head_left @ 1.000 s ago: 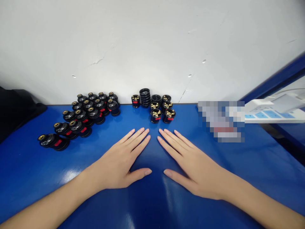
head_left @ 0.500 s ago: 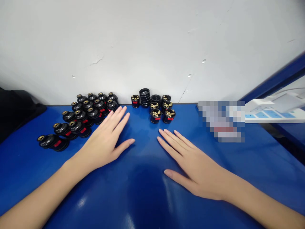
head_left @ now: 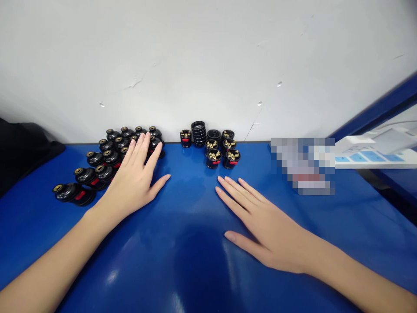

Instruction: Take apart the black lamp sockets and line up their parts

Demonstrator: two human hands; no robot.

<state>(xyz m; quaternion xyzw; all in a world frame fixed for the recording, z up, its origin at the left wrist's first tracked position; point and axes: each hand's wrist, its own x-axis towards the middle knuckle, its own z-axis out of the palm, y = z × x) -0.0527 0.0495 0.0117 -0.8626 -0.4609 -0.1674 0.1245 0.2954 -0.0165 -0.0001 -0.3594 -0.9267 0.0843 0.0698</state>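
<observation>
so the left hand (head_left: 132, 180) is spread wide, thumb well out from the fingers, over the near right part of the domed sockets (head_left: 85, 174). no object visible in it, but the palm side is hidden, so can't tell if the fingertips are touching a socket or just above one. those domed sockets are in slanting rows on the left of the blue table (head_left: 195, 208), brass holes up top, red bits on the sides.

for a reach like this i'd go in from above and keep the wrist up, because the rows are packed tight and a low palm could probably knock a few over. bring thumb and fingers closer together before going between them, a wide spread looks likely to bump the neighbors. if gripping one, i'd take it round the straight lower body, since that shiny dome looks slippery. the front ones seem easiest to get at without crossing the others.

right hand (head_left: 273, 234) is open too, thumb apart, palm down, nothing visible in it. it's near the small black cups (head_left: 213, 159) with brass tabs, which sit by the ribbed stack (head_left: 198, 134) at the wall (head_left: 195, 65). fingers are just short of those cups, so i'd watch for a nudge there.
</observation>
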